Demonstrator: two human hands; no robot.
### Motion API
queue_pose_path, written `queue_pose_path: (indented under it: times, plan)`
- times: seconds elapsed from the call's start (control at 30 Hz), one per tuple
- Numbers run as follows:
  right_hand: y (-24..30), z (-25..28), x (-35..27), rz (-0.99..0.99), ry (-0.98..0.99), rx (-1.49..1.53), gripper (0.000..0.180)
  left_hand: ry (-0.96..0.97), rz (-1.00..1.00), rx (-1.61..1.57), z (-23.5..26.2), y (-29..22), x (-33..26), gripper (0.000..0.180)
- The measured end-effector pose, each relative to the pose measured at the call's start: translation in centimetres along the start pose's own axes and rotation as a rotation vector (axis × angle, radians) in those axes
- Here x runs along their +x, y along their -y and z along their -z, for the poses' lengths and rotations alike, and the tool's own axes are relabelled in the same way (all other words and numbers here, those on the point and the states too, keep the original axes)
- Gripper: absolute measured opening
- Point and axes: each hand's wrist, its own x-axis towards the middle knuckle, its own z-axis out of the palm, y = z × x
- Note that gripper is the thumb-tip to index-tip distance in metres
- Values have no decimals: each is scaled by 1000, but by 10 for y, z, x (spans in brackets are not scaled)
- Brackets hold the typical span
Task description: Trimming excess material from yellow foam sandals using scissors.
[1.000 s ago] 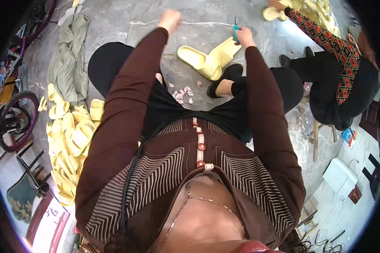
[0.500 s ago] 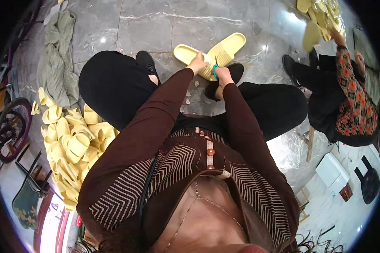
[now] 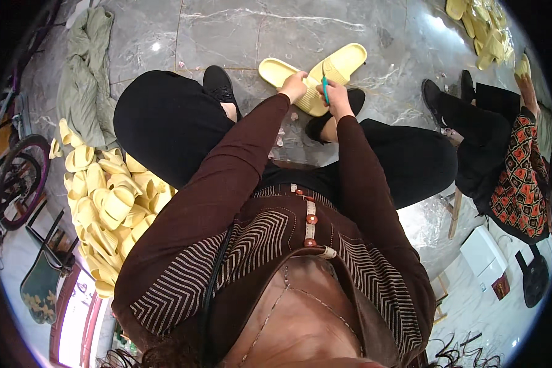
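- Your right hand (image 3: 337, 97), in the upper centre of the frame, is closed around a thin teal-handled tool (image 3: 325, 88), whose tip rests on the yellow slipper (image 3: 331, 73).
- Your left hand (image 3: 294, 86) sits just left of it, fingers curled over the near edge of the same slipper, steadying it on the grey floor (image 3: 239, 37).
- A second yellow slipper (image 3: 276, 70) lies touching the first, toward the left.
- Small pale scraps (image 3: 282, 132) lie on the floor between your knees, so I judge some trimming is done.
- A big heap of yellow slippers (image 3: 104, 202) fills the left side; which ones are finished I cannot tell.
- In the upper right another person's sleeve (image 3: 521, 165) shows, with more slippers (image 3: 478, 30) beyond.
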Motion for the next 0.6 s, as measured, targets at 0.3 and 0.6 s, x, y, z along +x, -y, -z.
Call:
queue_pose_path:
  times: [0.3, 0.6]
  plan:
    - [23, 1, -4, 277, -313, 155, 39, -742, -40, -771, 72, -52, 16, 36]
    - [111, 49, 25, 820, -588, -265, 45, -356, -288, -892, 71, -138, -2, 44]
